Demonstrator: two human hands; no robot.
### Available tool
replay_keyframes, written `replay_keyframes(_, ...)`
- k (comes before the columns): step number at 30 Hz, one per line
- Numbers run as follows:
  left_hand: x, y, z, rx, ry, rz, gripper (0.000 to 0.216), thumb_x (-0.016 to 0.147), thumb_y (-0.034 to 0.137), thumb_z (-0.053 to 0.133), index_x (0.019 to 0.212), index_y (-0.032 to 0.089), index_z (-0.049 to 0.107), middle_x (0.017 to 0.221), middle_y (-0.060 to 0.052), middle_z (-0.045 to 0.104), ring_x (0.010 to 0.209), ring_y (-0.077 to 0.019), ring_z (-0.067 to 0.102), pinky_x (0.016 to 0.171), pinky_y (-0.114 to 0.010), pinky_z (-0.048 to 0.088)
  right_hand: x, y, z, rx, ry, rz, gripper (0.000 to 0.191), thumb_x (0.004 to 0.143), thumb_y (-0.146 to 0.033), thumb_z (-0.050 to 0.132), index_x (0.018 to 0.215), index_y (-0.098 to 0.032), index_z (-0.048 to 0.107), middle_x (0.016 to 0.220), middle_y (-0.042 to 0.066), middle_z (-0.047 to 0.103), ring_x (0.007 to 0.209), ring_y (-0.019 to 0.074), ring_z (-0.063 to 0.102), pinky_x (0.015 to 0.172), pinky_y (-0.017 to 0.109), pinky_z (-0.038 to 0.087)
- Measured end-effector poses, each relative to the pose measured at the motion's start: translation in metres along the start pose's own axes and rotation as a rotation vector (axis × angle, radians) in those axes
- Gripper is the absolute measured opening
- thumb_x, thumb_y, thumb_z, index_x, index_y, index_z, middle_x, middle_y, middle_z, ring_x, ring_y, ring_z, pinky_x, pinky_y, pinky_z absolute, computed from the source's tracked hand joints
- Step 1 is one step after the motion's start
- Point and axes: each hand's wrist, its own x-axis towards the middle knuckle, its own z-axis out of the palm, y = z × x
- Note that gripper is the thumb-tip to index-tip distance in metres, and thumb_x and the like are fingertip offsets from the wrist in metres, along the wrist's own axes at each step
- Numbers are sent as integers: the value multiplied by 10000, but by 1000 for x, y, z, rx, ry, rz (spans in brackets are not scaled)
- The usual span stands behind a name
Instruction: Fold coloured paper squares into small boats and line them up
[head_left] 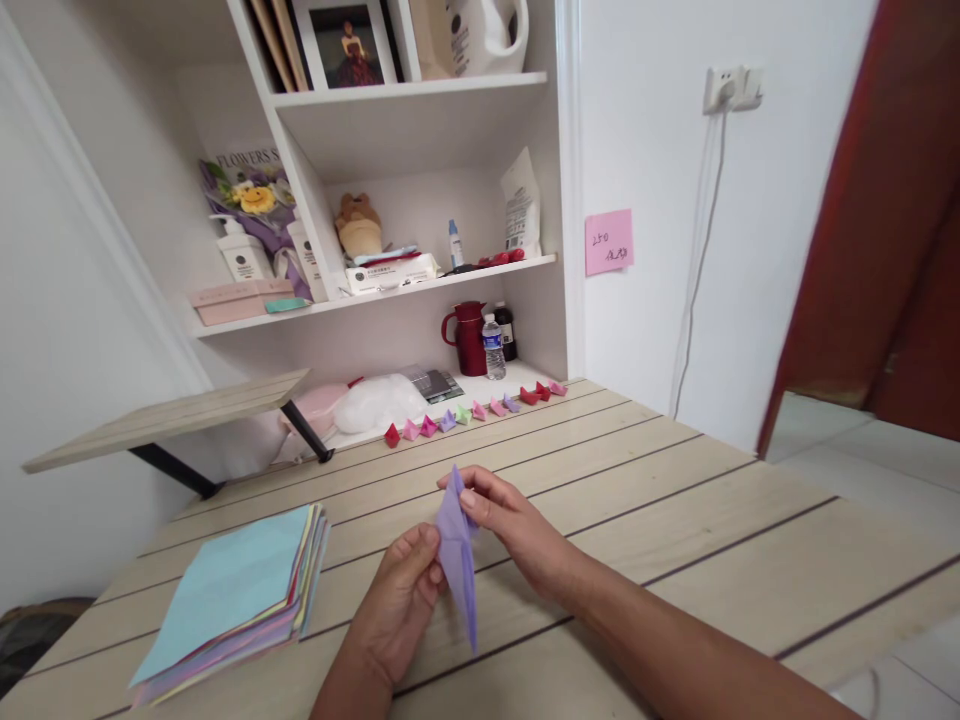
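Head camera: I pinched the folded purple paper [454, 540] with my left hand [401, 590] and right hand [517, 520], near the stacked coloured sheets [232, 565] on the table [592, 450].

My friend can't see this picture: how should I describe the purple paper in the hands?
Start at the dark-lined wooden table below the white shelves. At its near side, right of the paper stack, the left hand and right hand hold a folded purple paper. Unlike the small folded boats lined along the back, two also purple, it is hand-held, with a long pointed shape.
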Motion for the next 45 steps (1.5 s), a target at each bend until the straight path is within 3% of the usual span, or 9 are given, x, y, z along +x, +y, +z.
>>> replay_keyframes(8, 4, 0, -3, 4, -14, -8, 291, 712, 364, 833, 666, 155, 637, 559, 54, 497, 532, -56, 421, 584, -205, 362, 3, -1, -1, 10, 12, 7, 230, 860, -367, 665, 1017, -198, 668, 823, -3, 556, 750, 141, 468, 711, 268, 389)
replay_keyframes(12, 5, -1, -4, 5, -17, -1, 291, 723, 378, 822, 697, 158, 634, 574, 52, 496, 564, -70, 442, 616, -216, 400, 4, 2, -3, -64, 62, -6, 335, 802, -239, 671, 1133, -229, 626, 931, -4, 575, 770, 132, 476, 726, 263, 402)
replay_keyframes(20, 6, -1, 0, 30, -12, 10, 322, 717, 387, 826, 677, 165, 596, 563, 55, 488, 565, -75, 426, 640, -224, 423, 7, 8, -4, -158, 81, 63, 528, 665, -123, 590, 1183, -218, 563, 779, -44, 524, 667, 122, 479, 570, 226, 374)
replay_keyframes(25, 8, -3, -1, 40, -1, 21, 325, 723, 404, 818, 707, 167, 595, 579, 55, 489, 577, -76, 425, 643, -221, 416, 7, 11, -4, -182, 60, 79, 464, 644, -124, 583, 1102, -201, 565, 741, -53, 546, 639, 118, 497, 557, 218, 390)
replay_keyframes(31, 8, -5, -2, 84, 19, 51, 346, 750, 438, 792, 705, 162, 587, 599, 47, 505, 581, -72, 414, 626, -211, 390, 5, 10, -3, -216, 41, 57, 194, 638, -100, 574, 780, -205, 496, 661, -72, 490, 597, 96, 440, 539, 204, 354)
replay_keyframes(39, 8, -6, 1, 131, 56, 84, 358, 707, 431, 822, 663, 156, 598, 588, 43, 522, 573, -70, 428, 599, -209, 373, 5, 17, -8, -251, 64, 113, 191, 653, -161, 629, 810, -193, 525, 667, -56, 533, 592, 106, 469, 546, 222, 379)
replay_keyframes(45, 9, -9, 4, 126, 59, 86, 357, 740, 481, 779, 739, 149, 646, 662, 3, 607, 602, -93, 490, 623, -236, 401, 7, 26, -9, -254, 102, 159, 172, 650, -188, 619, 790, -192, 518, 638, -53, 536, 559, 112, 477, 522, 230, 374)
